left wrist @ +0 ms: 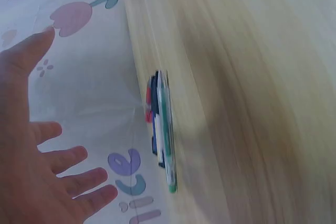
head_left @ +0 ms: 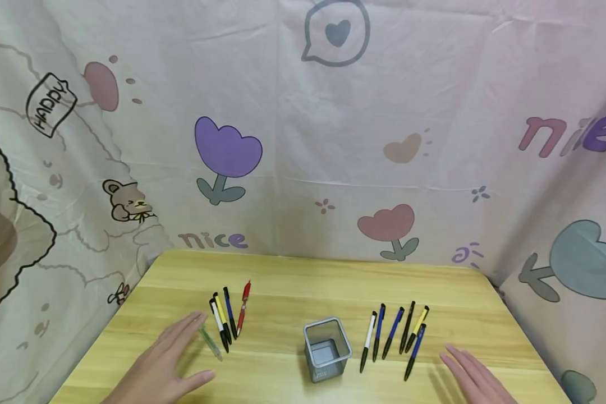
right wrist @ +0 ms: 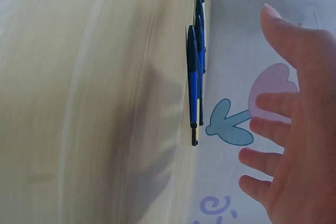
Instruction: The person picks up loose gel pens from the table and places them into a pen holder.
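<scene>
My left hand (head_left: 164, 359) hovers over the table's left side with its fingers extended and thumb spread, holding nothing. Closest to it lies a clear green pen (head_left: 211, 342). Beside that pen are a white pen (head_left: 219, 324), a yellow pen (head_left: 223, 317), a blue pen (head_left: 230, 312) and a red pen (head_left: 243, 308). On the right, my right hand (head_left: 477, 376) is held apart from everything, fingers straight. The blue pen (head_left: 415, 352) nearest to it is one of several pens there, among them a yellow pen (head_left: 417, 329) and a white pen (head_left: 368, 341).
Between the two pen groups stands a grey mesh pen holder (head_left: 327, 349), with no pens in it. The wooden table (head_left: 303, 280) meets a printed cloth backdrop (head_left: 303, 146) along its far edge, and more cloth hangs at both sides.
</scene>
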`<control>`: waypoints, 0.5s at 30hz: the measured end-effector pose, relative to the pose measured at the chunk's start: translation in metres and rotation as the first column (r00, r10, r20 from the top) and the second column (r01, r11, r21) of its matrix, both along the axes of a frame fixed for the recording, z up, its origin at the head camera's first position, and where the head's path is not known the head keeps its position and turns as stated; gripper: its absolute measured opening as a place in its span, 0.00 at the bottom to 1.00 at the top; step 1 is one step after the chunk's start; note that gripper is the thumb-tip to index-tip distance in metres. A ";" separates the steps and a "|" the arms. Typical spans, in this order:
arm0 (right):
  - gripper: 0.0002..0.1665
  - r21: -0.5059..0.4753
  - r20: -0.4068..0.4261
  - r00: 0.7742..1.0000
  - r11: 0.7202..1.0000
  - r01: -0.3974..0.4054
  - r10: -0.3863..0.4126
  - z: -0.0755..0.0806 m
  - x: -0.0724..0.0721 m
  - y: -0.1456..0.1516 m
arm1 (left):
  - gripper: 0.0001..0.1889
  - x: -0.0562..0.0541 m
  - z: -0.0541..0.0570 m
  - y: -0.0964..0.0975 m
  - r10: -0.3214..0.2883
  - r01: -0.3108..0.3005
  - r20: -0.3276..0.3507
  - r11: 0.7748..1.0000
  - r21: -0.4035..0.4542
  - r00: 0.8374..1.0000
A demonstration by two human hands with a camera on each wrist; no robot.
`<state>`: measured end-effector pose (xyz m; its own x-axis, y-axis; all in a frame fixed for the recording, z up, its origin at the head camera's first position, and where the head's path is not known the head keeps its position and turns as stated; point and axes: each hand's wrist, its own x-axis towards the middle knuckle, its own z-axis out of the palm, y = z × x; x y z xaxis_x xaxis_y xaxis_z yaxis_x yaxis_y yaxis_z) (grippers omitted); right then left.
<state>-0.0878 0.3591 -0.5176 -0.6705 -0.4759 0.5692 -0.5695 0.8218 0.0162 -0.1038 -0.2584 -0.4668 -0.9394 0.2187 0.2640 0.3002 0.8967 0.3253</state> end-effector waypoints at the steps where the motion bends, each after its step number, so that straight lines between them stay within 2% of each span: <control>1: 0.57 -0.014 0.024 0.999 1.000 0.025 -0.025 0.001 0.001 -0.003 | 0.53 -0.001 0.000 0.002 -0.004 0.003 0.021 1.000 0.028 1.000; 3: 0.55 -0.050 0.103 0.990 0.994 0.100 -0.095 0.004 0.003 -0.010 | 0.54 -0.002 0.001 0.007 -0.014 0.007 0.070 0.996 0.090 0.997; 4: 0.54 -0.063 0.158 0.978 0.987 0.148 -0.136 0.006 0.005 -0.014 | 0.54 -0.003 0.002 0.009 -0.021 0.010 0.096 0.993 0.116 0.995; 7: 0.49 -0.068 0.339 0.913 0.962 0.266 -0.228 0.013 0.004 -0.023 | 0.56 -0.007 0.004 0.017 -0.043 0.011 0.170 0.983 0.182 0.984; 9: 0.48 -0.060 0.450 0.859 0.952 0.302 -0.244 0.017 0.001 -0.026 | 0.56 -0.008 0.004 0.022 -0.055 0.006 0.216 0.975 0.224 0.975; 11: 0.49 -0.054 0.523 0.819 0.949 0.309 -0.237 0.020 -0.004 -0.027 | 0.55 -0.010 0.005 0.029 -0.073 -0.004 0.265 0.960 0.279 0.961; 15: 0.50 -0.054 0.591 0.775 0.947 0.315 -0.224 0.021 -0.012 -0.028 | 0.55 -0.013 0.003 0.045 -0.117 -0.018 0.330 0.925 0.378 0.937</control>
<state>-0.1002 0.3314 -0.4967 -0.9815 -0.1705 0.0873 -0.1908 0.9101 -0.3679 -0.1172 -0.2136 -0.4637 -0.9761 0.2173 0.0010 0.1516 0.6775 0.7197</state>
